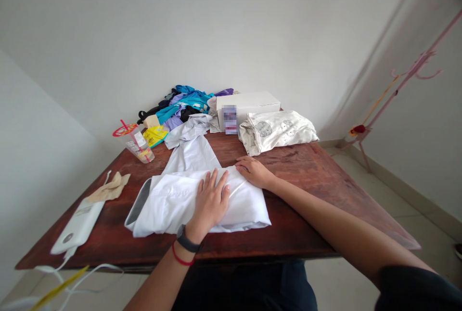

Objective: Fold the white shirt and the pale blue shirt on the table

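Nearest of all, the left hand (211, 200) lies flat, palm down, fingers spread, pressing on the white shirt (180, 200). No grip there: the hand is open, closing on nothing. A black band and a red string ring its wrist. Just right of it, the right hand (254, 170) rests on the shirt's far right corner, fingers stretched flat toward the left, open too, pinching nothing that shows.

White shirt sits folded into a rough rectangle at the near middle of the worktop (317, 176), a dark red-brown wooden one. Its grey-lined collar edge turns up at the left end, and a loose part of it runs away toward the far side.

Far right of the hands, a folded cream garment (277, 130) with grey printed figures lies by itself. Just behind it stands a white box (249, 104) against the wall. Left of the box, a pile of clothes (180, 104) in blue, purple and black, with a yellow packet (156, 135) at its near edge.

Over on the left, a clear plastic cup (137, 143) with a red straw leans. Nearer, a beige cloth (110, 188), and touching it a white power bank (77, 226) with its cable trailing off the near left edge.
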`<state>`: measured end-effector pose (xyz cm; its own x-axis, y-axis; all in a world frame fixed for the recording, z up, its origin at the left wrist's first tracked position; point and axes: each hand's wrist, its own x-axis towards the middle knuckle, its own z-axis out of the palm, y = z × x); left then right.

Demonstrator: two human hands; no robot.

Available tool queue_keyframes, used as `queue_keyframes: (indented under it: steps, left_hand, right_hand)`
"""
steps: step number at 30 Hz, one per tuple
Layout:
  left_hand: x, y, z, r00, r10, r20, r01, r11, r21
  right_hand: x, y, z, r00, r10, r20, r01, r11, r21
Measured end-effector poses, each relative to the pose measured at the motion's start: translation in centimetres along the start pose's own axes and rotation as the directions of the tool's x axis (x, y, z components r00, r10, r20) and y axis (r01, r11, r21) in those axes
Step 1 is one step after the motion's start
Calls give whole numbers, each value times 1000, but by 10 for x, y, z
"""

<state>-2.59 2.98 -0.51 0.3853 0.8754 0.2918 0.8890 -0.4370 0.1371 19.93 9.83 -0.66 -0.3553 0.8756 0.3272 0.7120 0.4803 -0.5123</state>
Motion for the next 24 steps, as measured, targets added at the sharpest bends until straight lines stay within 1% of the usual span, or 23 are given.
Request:
queue_keyframes:
  steps: [3,6,9,11,13,15,17,19,21,24]
  left_hand:
    - [0,0,0,1000,-5,18,5,1000,-10]
    - [0,0,-2,999,-14,40,15,1000,-20]
    - [-3,4,-4,997,-13,78,15,999,-31]
    - [-9,9,-7,995,2,101,2,999,-39]
    - [-17,16,-10,994,31,107,-25,998,-50]
    - [-27,24,-12,993,61,97,-56,997,-58]
    - [-35,31,-13,995,77,70,-73,996,-58]
    - [-40,36,-13,997,74,38,-72,996,-50]
    - [-43,38,-13,998,63,17,-62,997,-44]
    - [-43,38,-12,998,59,5,-59,997,-49]
  right_hand:
    - [0,-5,-4,1000,4,-22,-3,1000,18]
    - [0,-10,-9,999,48,-6,-48,999,7]
    - [1,-14,-17,992,116,55,-116,993,-2]
    - [2,-16,-27,978,161,134,-162,987,-10]
    - [3,-17,-40,941,196,276,-200,980,-13]
    - [3,-18,-54,875,209,437,-225,974,-17]
    - [2,-18,-65,812,210,544,-231,972,-31]
    - [-1,-18,-73,782,206,588,-228,973,-38]
    - [-3,-16,-77,768,181,615,-219,976,-15]
    - [-5,-12,-78,757,94,647,-223,967,121]
